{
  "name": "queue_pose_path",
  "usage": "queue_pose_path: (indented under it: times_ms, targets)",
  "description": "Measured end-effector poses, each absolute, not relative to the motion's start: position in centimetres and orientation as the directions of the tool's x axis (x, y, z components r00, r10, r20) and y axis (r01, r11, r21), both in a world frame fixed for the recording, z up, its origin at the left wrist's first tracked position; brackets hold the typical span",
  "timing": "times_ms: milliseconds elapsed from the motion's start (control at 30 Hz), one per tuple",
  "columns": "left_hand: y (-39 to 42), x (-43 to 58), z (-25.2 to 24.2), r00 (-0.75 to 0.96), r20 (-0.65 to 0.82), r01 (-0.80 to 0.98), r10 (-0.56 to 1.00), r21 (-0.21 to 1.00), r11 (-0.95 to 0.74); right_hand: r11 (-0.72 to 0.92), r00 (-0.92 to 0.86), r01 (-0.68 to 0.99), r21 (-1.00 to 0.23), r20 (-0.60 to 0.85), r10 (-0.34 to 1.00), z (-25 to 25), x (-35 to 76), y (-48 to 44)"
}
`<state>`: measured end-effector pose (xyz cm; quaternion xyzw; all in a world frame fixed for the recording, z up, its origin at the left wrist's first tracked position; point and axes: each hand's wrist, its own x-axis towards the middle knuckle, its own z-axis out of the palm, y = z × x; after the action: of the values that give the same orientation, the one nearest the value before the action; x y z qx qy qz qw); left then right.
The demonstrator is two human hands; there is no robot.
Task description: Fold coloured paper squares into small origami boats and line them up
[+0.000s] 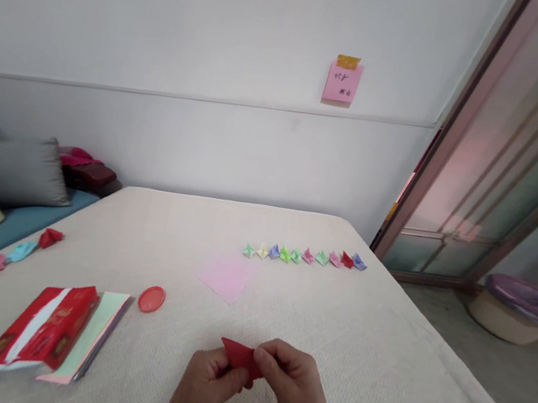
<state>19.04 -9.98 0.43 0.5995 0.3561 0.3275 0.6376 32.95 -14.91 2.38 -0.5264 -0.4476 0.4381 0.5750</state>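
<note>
Between my two hands is a piece of folded red paper [238, 354], held just above the pale tablecloth near its front edge. My left hand [208, 385] pinches its lower left part between thumb and fingers. With thumb and forefinger, my right hand [292, 383] grips the right end. A pointed corner sticks up at the left; the fingers hide part of the folds. A flat pink paper square [224, 278] lies beyond my hands, and a red round lid [151, 299] rests to the left of them.
Several small folded paper pieces [297, 256] form a row at the back right. More folded pieces [22, 251] lie at the left edge. A red packet [41, 328] sits on a stack of coloured paper [105, 318]. On the wall hangs a pink note [342, 82].
</note>
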Motion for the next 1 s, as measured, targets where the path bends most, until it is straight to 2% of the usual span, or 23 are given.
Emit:
queue_pose_path:
  times_ms: [167, 267, 333, 467, 700, 867, 933, 1000]
  targets:
    - [-10.0, 18.9, 0.8, 0.516, -0.088, 0.032, 0.852, 0.996, 0.084, 0.058, 0.275, -0.041, -0.997, 0.045, 0.961, 2.1, 32.6, -14.9]
    - [-9.9, 18.7, 1.4, 0.503, -0.095, 0.039, 0.859, 0.995, 0.087, 0.059, 0.237, -0.039, -0.997, 0.049, 0.97, 2.1, 32.9, -14.7]
    - [-9.8, 18.6, 1.7, 0.51, -0.08, 0.017, 0.856, 0.996, 0.083, 0.043, 0.206, -0.053, -0.998, 0.031, 0.978, 2.1, 33.1, -14.6]
    - [-9.7, 18.4, 1.7, 0.546, -0.047, -0.056, 0.837, 0.994, 0.092, 0.014, 0.254, -0.07, -0.997, -0.004, 0.967, 2.3, 33.2, -14.6]
    - [-9.1, 18.2, 0.6, 0.53, -0.112, -0.029, 0.84, 0.988, 0.15, -0.06, 0.298, -0.069, -0.996, -0.078, 0.951, 1.9, 33.6, -14.3]
    - [-8.8, 18.1, 0.2, 0.532, -0.097, 0.009, 0.841, 0.994, 0.109, -0.036, 0.295, 0.046, -0.998, -0.021, 0.955, 2.1, 33.9, -14.5]
    - [-8.8, 18.0, 0.3, 0.513, -0.077, 0.074, 0.855, 0.996, 0.045, 0.024, 0.314, 0.16, -0.987, 0.074, 0.946, 2.2, 33.9, -14.7]
    - [-9.0, 17.8, 0.5, 0.491, -0.025, 0.176, 0.871, 0.982, -0.071, 0.139, 0.342, 0.294, -0.946, 0.24, 0.909, 2.1, 33.8, -15.0]
